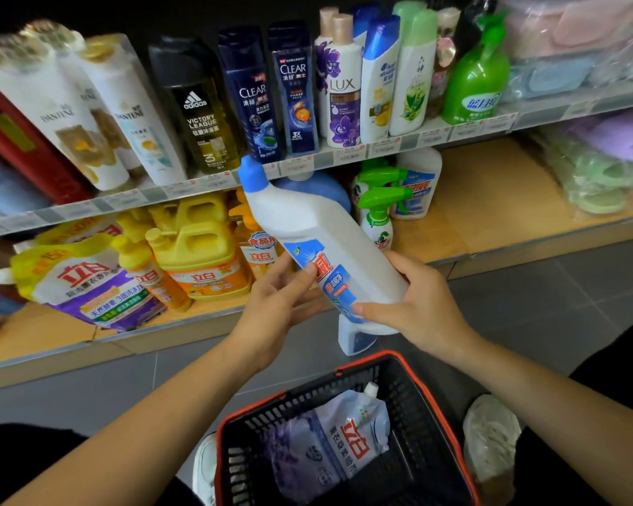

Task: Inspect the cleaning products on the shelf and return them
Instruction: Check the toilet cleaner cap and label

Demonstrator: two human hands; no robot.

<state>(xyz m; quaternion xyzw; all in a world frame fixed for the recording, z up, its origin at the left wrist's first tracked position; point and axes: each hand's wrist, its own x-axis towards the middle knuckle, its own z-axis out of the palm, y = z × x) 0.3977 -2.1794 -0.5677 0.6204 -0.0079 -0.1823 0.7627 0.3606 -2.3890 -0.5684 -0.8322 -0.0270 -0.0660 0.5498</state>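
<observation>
**Inspection step, bottle in hand.** The white plastic cleaner bottle with a blue angled cap and blue label [318, 228] is held in the air in front of the lower wooden shelf [490, 184]. It is tilted, with its cap up and to the left and its base toward us. We see the left hand [282, 297] with its grip curled round the label side, thumb on the printed face. The right hand [417, 304] has its grip wrapped round the lower body, thumb pressed on the label's near edge. Both hold the bottle, and neither is spread.

Far right of the bottle on that shelf stand two green-triggered spray bottles [379, 202] and a similar white bottle with a blue label [419, 177]. Bare board lies to their right. To the left stand yellow plastic detergent jugs [194, 235]. Near us on the floor sits a black mesh basket with a red rim [435, 396], holding a white and lilac refill pouch [344, 440].

We judge the task part-way. This bottle is under inspection and not yet returned. The likely slot is beside its twin. How many other products are already checked, we cannot tell.
</observation>
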